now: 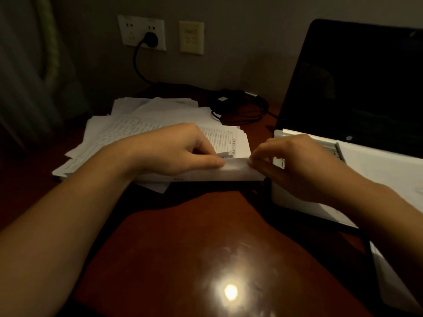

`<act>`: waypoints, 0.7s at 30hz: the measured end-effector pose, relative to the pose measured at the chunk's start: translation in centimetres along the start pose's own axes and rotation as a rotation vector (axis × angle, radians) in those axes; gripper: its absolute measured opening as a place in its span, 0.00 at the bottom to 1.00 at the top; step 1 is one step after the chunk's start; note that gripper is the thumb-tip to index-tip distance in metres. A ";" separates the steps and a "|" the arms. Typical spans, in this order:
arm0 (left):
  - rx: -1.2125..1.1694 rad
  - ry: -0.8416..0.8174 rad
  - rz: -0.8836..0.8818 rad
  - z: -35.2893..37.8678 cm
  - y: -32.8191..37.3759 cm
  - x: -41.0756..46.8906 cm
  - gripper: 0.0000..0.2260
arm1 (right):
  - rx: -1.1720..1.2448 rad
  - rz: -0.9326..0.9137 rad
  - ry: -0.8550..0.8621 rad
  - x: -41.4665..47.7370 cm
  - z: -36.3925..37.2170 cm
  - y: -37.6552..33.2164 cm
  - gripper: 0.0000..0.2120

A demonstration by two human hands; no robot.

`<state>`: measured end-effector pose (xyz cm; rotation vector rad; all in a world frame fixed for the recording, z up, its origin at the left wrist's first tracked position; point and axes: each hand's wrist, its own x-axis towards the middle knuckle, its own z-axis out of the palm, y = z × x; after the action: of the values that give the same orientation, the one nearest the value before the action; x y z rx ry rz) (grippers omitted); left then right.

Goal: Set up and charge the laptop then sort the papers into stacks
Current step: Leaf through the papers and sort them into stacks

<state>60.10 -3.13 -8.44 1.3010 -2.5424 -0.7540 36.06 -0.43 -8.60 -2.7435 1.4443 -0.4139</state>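
A loose pile of printed papers lies spread on the dark wooden desk, left of centre. My left hand pinches the near edge of a sheet lifted from the pile. My right hand pinches the same sheet's right end, just in front of the laptop's left corner. The open laptop stands at the right with a dark screen, and white sheets lie over its keyboard. A black plug sits in the wall socket; its cable runs down to a coiled charger behind the papers.
A cream wall plate is beside the socket. A curtain hangs at the far left. A lamp glare reflects on the near desk surface. More white paper lies at the desk's right edge.
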 end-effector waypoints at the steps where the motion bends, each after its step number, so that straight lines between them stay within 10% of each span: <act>1: -0.004 -0.002 -0.005 0.0 -0.1 0.0 0.07 | -0.008 0.009 0.007 0.0 0.0 0.2 0.15; 8: -0.020 0.257 -0.034 0.0 -0.2 0.4 0.02 | 0.081 0.116 0.240 -0.2 -0.2 -1.3 0.10; 12: -0.325 0.516 -0.007 0.6 0.6 0.7 0.12 | 0.914 0.411 -0.025 -0.2 0.7 -3.7 0.08; 16: -0.721 0.316 0.044 1.4 2.0 0.7 0.27 | 1.463 0.450 -0.184 -0.2 1.3 -4.7 0.16; 21: -0.981 0.110 0.081 2.0 2.6 0.7 0.24 | 1.386 0.493 0.125 0.1 2.1 -3.6 0.12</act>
<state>57.05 -1.75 -8.86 0.8366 -1.6796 -1.5590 39.56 1.30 -10.14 -1.2554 1.0718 -1.0309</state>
